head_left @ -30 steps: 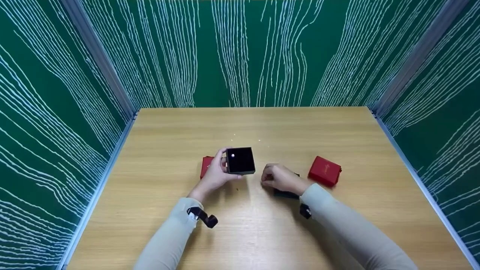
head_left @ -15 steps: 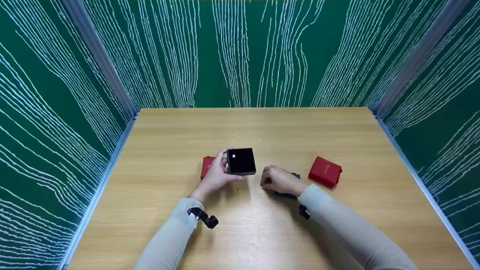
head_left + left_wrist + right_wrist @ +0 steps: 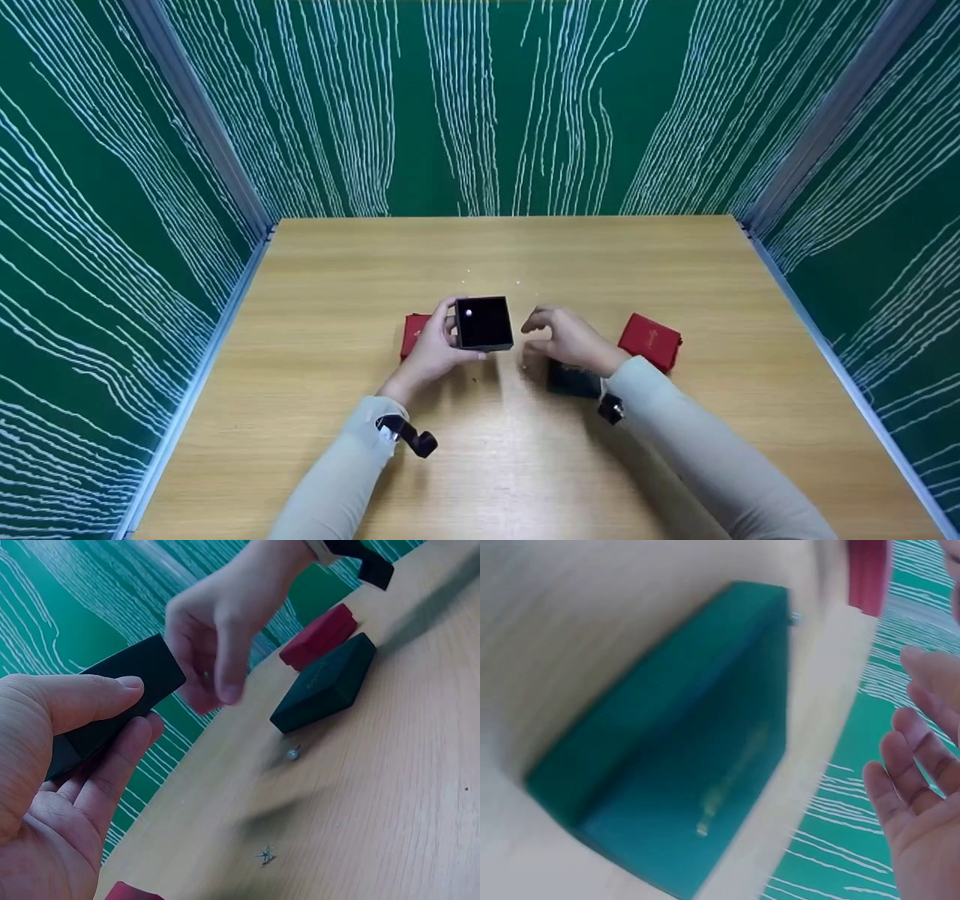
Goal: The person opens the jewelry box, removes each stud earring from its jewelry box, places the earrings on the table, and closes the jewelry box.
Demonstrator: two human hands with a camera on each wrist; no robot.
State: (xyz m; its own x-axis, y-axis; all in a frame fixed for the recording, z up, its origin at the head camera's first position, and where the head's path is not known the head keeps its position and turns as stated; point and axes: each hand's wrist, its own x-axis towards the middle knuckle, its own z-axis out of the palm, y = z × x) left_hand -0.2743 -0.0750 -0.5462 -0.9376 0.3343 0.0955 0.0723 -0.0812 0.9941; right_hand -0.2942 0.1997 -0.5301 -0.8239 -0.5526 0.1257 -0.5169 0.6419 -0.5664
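My left hand [image 3: 431,349] grips a black jewelry box base [image 3: 484,330], its dark padded inside facing up. A small pearl earring [image 3: 469,313] sits near the base's far left corner. In the left wrist view the thumb lies along the base's side, fingers beneath. My right hand [image 3: 574,341] hovers just right of the base, its thumb and forefinger apart in the head view; nothing shows between them. Below it on the table lie a dark green box lid [image 3: 690,742] with gold lettering and a pearl earring [image 3: 293,754]. A star-shaped earring [image 3: 265,853] lies nearer the left hand.
A red box [image 3: 649,342] lies on the wooden table [image 3: 495,465] beyond the right wrist. Another red box [image 3: 415,334] is partly hidden behind the left hand. A few tiny bright specks lie farther back. Green walls with white streaks enclose the table's back and sides.
My right hand has risen from the table and its thumb and forefinger have parted, uncovering more of the green lid. My left hand and the black base have hardly moved.
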